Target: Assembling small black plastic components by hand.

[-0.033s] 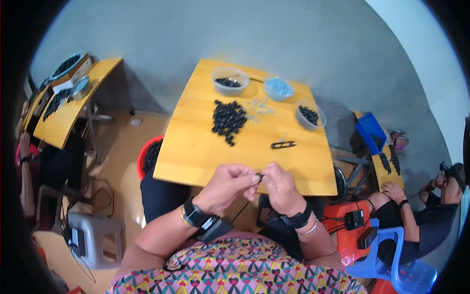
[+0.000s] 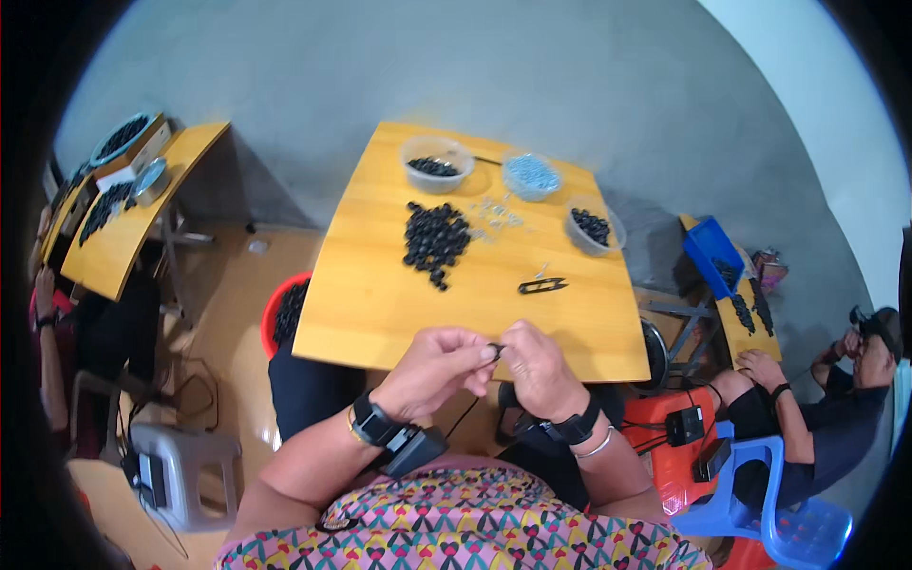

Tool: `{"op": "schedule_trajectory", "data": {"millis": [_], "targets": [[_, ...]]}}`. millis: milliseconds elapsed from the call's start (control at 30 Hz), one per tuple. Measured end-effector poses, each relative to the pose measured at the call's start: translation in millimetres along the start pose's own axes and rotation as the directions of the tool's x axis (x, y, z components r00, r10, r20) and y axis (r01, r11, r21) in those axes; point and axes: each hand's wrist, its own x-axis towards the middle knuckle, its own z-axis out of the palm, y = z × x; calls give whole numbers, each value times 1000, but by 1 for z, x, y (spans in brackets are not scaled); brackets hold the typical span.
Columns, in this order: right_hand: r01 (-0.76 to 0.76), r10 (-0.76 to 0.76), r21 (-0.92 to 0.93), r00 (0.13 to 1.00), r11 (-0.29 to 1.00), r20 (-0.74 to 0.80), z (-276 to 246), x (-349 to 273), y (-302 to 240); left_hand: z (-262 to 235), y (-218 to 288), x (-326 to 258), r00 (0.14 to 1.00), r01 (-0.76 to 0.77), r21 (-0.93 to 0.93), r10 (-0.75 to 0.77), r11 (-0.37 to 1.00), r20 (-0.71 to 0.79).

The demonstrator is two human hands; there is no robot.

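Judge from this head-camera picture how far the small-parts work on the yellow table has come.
Done: black pieces lie in two clear tubs. In hand: the left hand and right hand pinch one small black part between them at the table's near edge. Left: a pile of loose black parts and scattered silver bits.

Table: straight ahead of the person
Heap of beads: on the table's middle
Three bowls: along the far edge, behind the heap
Clip: right of the heap
Hands: together at the near edge
Bucket: left of the table, on the floor
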Motion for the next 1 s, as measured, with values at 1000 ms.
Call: {"op": "schedule_trajectory", "data": {"millis": [1000], "targets": [[-458, 525, -327, 837, 827, 155, -13, 100, 190, -58, -39, 52, 997, -71, -382, 57, 921, -49]]}}
